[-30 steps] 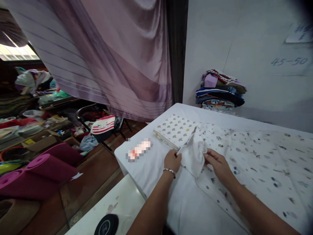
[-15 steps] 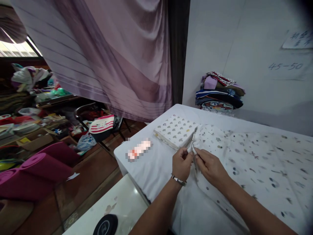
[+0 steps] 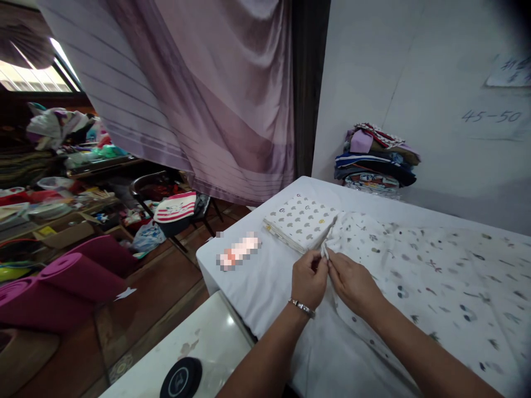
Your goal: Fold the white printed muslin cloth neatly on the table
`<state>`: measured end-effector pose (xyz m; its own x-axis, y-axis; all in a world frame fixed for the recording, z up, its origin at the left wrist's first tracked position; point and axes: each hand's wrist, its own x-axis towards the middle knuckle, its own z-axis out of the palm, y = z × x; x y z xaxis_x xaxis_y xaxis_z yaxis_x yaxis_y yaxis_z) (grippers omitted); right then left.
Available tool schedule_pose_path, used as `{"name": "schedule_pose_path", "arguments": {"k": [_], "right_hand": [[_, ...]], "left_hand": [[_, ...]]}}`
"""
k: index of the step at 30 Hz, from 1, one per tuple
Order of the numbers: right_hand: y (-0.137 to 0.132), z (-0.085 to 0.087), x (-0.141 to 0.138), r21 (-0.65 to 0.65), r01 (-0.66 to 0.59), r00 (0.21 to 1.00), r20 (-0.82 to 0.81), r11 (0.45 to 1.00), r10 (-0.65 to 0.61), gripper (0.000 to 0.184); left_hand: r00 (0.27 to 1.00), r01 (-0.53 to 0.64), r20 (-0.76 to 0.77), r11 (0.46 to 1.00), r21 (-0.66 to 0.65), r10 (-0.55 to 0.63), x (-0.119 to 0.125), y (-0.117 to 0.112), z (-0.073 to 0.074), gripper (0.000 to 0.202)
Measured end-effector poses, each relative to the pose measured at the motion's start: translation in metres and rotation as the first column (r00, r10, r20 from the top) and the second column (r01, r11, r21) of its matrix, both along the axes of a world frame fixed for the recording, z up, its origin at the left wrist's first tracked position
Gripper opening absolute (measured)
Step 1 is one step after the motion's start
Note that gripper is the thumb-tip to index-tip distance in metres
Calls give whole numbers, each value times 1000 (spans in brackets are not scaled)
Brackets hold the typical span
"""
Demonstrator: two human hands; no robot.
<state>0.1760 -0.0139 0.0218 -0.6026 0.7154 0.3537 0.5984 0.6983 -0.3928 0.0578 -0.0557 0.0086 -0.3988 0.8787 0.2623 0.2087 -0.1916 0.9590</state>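
Your left hand (image 3: 309, 279) and right hand (image 3: 352, 282) meet at frame centre, both pinching one corner of the printed cloth (image 3: 435, 271), which spreads toward lower right.

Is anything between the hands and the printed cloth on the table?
Nothing visible. The left hand and right hand both pinch an edge of the printed cloth, close beside the folded cloth.

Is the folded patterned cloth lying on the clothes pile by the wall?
No, the folded patterned cloth lies on the white table, apart from the clothes pile.
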Motion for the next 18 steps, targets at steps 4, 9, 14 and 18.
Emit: {"name": "schedule_pose_path", "arguments": {"k": [4,9,14,18], "right_hand": [[-3,5,-3,-51,46,991,127,998,-40,42],[-3,5,-7,-69,7,992,128,998,2,42],[-8,-4,1,-41,-27,996,85,999,31,45],[-25,-29,31,18,-56,994,94,998,54,45]], "left_hand": [[999,2,49,1000,-12,-2,1,1,1,21],[984,-25,177,998,-59,35,1,7,-1,24],[979,-88,175,992,-93,104,-20,15,1,20],[952,-266,127,957,-110,280,-48,17,9,22]]}}
